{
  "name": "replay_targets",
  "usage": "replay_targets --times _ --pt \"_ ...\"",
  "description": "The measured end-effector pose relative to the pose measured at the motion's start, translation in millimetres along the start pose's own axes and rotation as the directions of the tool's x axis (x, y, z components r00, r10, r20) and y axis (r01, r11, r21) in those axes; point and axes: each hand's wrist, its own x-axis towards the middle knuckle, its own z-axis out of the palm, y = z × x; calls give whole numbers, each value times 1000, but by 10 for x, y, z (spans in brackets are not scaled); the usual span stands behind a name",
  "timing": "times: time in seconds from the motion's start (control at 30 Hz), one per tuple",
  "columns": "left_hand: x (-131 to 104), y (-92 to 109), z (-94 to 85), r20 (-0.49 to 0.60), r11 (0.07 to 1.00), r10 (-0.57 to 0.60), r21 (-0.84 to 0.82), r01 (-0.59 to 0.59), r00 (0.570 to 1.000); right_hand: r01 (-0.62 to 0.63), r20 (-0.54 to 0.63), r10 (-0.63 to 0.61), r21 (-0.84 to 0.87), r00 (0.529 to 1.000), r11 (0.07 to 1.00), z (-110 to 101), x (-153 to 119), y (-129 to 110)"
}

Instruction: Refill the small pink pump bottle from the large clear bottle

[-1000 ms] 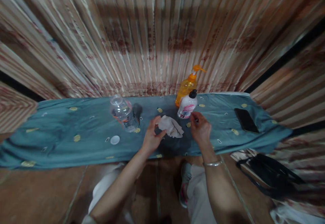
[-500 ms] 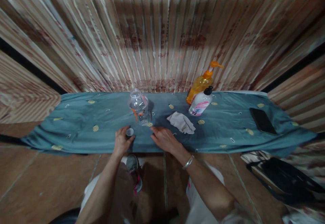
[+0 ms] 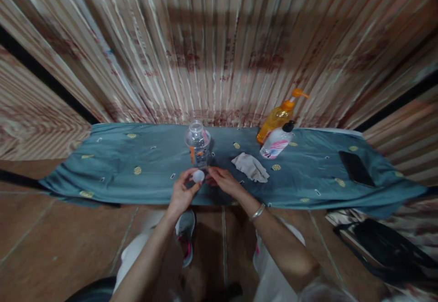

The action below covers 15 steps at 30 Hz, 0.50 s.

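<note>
Between the thumb and fingers of my left hand (image 3: 183, 191) is a small round white cap (image 3: 198, 176), held above the front of the table. My right hand (image 3: 223, 179) is close to the cap's right side, its fingers partly curled and slightly blurred; whether they touch the cap I cannot tell. Just behind both hands stands a clear plastic bottle (image 3: 198, 144) with orange markings, upright and with its mouth uncovered. A crumpled pale cloth (image 3: 250, 167) lies to the right of my right hand.
An amber pump bottle (image 3: 275, 122) and a white-and-pink pump bottle (image 3: 277, 142) stand at the back right. A black phone (image 3: 356, 169) lies farther right on the blue tablecloth (image 3: 112, 165). Striped curtain (image 3: 219, 87) hangs behind; a black bag (image 3: 386, 247) is lower right.
My left hand has moved right with the cap, lifting it closer to my right hand. The cap's face now shows flat and white. The view has shifted slightly.
</note>
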Motion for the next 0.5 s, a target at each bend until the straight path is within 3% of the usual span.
replay_targets --times 0.07,0.17,0.37,0.5 --pt "31 177 67 1 997 37 -63 -37 999 -57 59 40 316 997 947 -40 20 12" --pt "103 380 142 -11 989 80 -126 -81 997 -121 123 49 686 991 718 -134 -4 15" --pt "131 558 296 -2 964 143 -228 -140 990 -169 184 1 902 983 397 -260 -147 13" --pt "104 575 431 4 951 181 -257 -174 984 -187 193 2 948 981 258 -239 -193 73"
